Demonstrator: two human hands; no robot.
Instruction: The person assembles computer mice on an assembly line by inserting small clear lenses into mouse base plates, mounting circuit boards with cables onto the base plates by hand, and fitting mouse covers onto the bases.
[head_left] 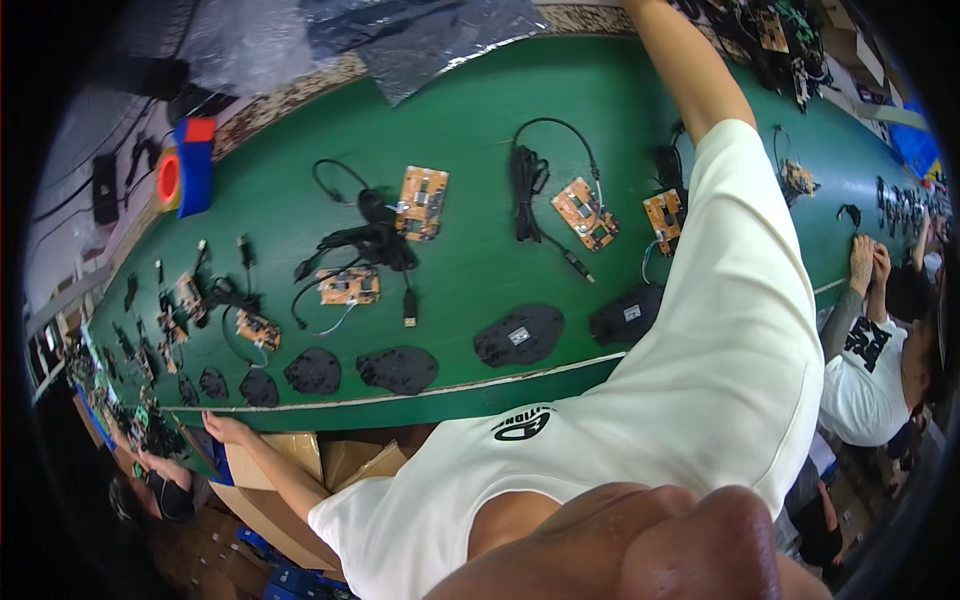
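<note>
Below the near edge of the green table [480, 255] stands an open cardboard box [270, 500], flaps spread, its contents hidden by the flaps and the person's left arm. That arm stretches low over the box, putting the left hand [228, 429] palm-up or sideways at the table's near edge, toward its left end; the fingers are too small to tell how far they are spread or whether they grip anything. Just inside the same edge lies a row of flat black oval plates [397, 371], the leftmost ones nearest that hand. Behind them, across the table's middle, sit orange-brown circuit boards [422, 203] with bundled black cables [528, 190]. The right arm [690, 60] reaches up across the table and past its far edge, where the picture cuts it off; the right hand is out of view, so its grip cannot be told. Along the table's far side lie a red, blue and orange object [192, 170] and plastic bags [420, 45], whose contents cannot be made out.
</note>
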